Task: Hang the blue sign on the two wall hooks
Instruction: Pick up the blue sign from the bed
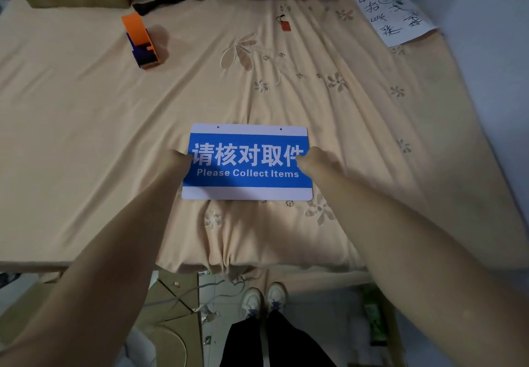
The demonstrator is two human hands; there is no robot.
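The blue sign [247,163] lies flat on the beige bedsheet [86,114], between both hands. The left hand [179,161] touches its left edge, the right hand [313,160] its right edge; whether either hand's fingers are clamped cannot be told.

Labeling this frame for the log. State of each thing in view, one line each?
blue sign: flat on the bed, face up, not hung.
left hand: on the sign's left edge.
right hand: on the sign's right edge.
tape dispenser: resting on the bed, untouched.
handwritten paper: lying at the bed's far right corner.
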